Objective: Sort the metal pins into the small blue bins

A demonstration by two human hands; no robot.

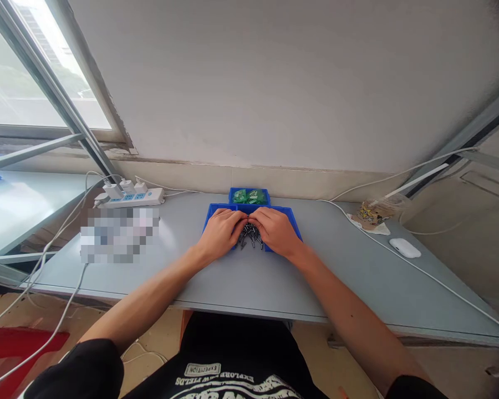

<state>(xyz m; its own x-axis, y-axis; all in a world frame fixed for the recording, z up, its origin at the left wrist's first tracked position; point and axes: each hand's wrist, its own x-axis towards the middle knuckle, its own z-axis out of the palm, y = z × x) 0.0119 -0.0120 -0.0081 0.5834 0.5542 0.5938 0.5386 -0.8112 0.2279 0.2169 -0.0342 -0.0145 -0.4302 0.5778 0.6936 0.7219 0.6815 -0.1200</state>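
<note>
My left hand (222, 231) and my right hand (276, 228) meet fingertip to fingertip above the desk, each closed in a pinch. Something small and dark seems to sit between the fingertips, too tiny and covered to name. Right below them lies a loose pile of small metal pin-like parts (253, 237), dark and silvery. Blue plastic bins (291, 216) stand under and behind both hands, their insides mostly hidden by them. Farther back, a smaller blue bin (232, 197) holds green pieces (255, 196), perhaps in clear bags.
A power strip (141, 198) with several plugs and white cables lies at the back left, near a blurred-out patch. On the right are a white earbud case (405, 247), a clear container (393, 205) on its side, brown scraps (370, 219) and a cable (382, 250).
</note>
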